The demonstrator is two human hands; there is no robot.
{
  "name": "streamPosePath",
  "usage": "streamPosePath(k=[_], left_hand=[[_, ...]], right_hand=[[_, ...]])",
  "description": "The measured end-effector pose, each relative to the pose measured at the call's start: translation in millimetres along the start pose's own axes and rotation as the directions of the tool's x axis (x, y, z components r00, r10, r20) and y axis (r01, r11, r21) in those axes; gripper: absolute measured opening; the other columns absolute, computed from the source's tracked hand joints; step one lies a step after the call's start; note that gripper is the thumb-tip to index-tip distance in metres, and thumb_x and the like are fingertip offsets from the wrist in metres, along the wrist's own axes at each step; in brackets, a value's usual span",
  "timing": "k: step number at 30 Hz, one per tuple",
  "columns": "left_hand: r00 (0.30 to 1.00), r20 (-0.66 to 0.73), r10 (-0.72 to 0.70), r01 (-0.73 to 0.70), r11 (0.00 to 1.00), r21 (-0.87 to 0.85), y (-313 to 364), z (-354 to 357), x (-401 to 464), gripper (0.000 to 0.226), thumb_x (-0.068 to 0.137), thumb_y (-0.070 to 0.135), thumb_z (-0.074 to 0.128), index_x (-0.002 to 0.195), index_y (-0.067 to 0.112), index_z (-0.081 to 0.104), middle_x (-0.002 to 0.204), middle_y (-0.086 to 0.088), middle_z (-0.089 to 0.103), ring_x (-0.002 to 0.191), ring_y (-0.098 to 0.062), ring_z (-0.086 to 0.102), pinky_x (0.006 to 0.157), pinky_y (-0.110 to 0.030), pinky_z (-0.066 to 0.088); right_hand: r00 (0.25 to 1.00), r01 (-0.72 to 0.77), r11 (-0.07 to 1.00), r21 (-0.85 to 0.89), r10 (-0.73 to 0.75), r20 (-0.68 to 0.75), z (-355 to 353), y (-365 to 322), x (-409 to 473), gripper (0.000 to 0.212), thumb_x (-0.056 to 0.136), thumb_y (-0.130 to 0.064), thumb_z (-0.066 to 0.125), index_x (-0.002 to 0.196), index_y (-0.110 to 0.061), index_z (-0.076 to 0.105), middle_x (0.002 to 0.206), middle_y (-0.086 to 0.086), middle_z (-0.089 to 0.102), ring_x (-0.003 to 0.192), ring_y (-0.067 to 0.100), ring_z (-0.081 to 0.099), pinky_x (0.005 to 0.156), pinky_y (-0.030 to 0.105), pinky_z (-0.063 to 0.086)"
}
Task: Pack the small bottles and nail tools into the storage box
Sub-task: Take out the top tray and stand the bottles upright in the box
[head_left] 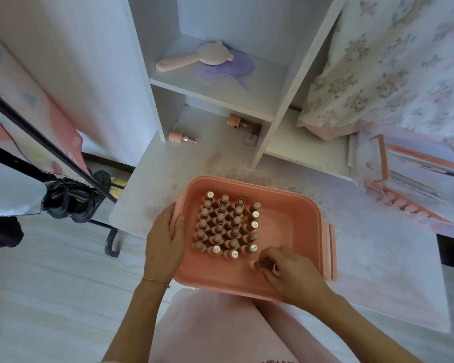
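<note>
Storage box [294,213] sat on the worktop [378,258], overhanging its near edge. Left hand [165,244] clasped the box's left wall, fingers curled over the rim, steadying it. Right hand [291,273] was inside the box at its near-right corner; its grip was closed to a pinch on one small bottle [258,263], which lay tilted, cap end pointing left toward the block.

Block of upright bottles [228,226] filled the box's left-centre, four across; the box floor right of it was bare.

Key relation — the held bottle was just beside the block's near-right corner, so the open floor lay directly behind it, along the block's right flank. Judgement: stand it upright, start a fifth column. Right hand nearer.

Two bottles [182,138] remained lying behind the box, under the shelf — still unpacked.
</note>
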State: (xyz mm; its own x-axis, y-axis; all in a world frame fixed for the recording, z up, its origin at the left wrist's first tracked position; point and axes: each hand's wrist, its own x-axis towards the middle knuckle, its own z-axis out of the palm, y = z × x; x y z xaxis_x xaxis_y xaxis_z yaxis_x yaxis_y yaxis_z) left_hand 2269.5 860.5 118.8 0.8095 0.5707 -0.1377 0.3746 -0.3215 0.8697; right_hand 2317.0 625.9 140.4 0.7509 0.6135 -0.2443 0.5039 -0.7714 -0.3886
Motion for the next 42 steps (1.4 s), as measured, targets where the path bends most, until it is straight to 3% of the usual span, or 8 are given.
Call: streamPosePath(k=[3,6,8,18,32,42], left_hand=[[1.0,-0.016,0.003,-0.003,1.0,0.004,-0.9,1.0,0.1,0.03,0.096,0.025,0.044,0.123,0.017,0.053,0.104,0.01,0.054,0.096,-0.01,0.051,0.082,-0.025,0.037],[1.0,-0.024,-0.003,0.003,1.0,0.011,-2.6,1.3,0.2,0.028,0.095,0.026,0.044,0.12,0.018,0.054,0.101,0.01,0.055,0.094,-0.012,0.052,0.076,-0.02,0.036],[1.0,-0.018,-0.014,0.014,1.0,0.003,-3.4,1.1,0.6,0.027,0.096,0.026,0.044,0.12,0.018,0.055,0.101,0.008,0.056,0.094,-0.013,0.053,0.078,-0.022,0.037],[1.0,-0.013,-0.016,0.016,1.0,-0.007,-3.0,0.8,1.2,0.027,0.095,0.027,0.045,0.119,0.019,0.055,0.103,0.008,0.057,0.095,-0.011,0.053,0.082,-0.026,0.039],[1.0,-0.016,-0.016,0.016,1.0,-0.014,-2.1,0.9,1.6,0.027,0.095,0.027,0.045,0.119,0.018,0.055,0.102,0.009,0.056,0.095,-0.011,0.052,0.081,-0.025,0.039],[1.0,-0.016,-0.017,0.017,0.999,-0.028,-4.2,0.9,1.1,0.027,0.095,0.028,0.045,0.119,0.02,0.055,0.103,0.008,0.057,0.097,-0.011,0.053,0.083,-0.027,0.04]], right_hand=[[0.998,0.044,0.999,-0.03,-0.045,-0.034,1.9,-3.7,2.6,0.016,0.087,-0.029,0.057,0.097,-0.019,0.062,0.086,-0.004,0.065,0.081,0.014,0.058,0.059,0.028,0.042],[0.977,0.145,0.97,-0.196,-0.172,-0.128,-0.8,-9.0,5.3,0.018,0.065,-0.024,0.079,0.075,-0.019,0.065,0.061,-0.007,0.062,0.057,0.012,0.06,0.04,0.019,0.034],[0.958,0.181,0.949,-0.258,-0.23,-0.174,-1.4,-11.8,7.6,0.024,0.057,-0.024,0.084,0.071,-0.021,0.066,0.058,-0.01,0.06,0.052,0.01,0.057,0.038,0.018,0.031],[0.926,0.233,0.947,-0.222,-0.286,-0.246,4.7,-11.8,13.8,0.02,0.061,-0.02,0.083,0.073,-0.018,0.066,0.062,-0.007,0.062,0.055,0.013,0.057,0.043,0.018,0.038],[0.925,0.242,0.947,-0.212,-0.291,-0.242,8.5,-11.5,17.1,0.018,0.065,-0.018,0.081,0.07,-0.016,0.065,0.061,-0.005,0.061,0.055,0.015,0.056,0.045,0.021,0.043],[0.934,0.263,0.944,-0.198,-0.3,-0.193,5.1,-10.6,13.4,0.026,0.061,-0.021,0.083,0.081,-0.017,0.068,0.067,-0.006,0.063,0.059,0.013,0.058,0.048,0.019,0.042]])
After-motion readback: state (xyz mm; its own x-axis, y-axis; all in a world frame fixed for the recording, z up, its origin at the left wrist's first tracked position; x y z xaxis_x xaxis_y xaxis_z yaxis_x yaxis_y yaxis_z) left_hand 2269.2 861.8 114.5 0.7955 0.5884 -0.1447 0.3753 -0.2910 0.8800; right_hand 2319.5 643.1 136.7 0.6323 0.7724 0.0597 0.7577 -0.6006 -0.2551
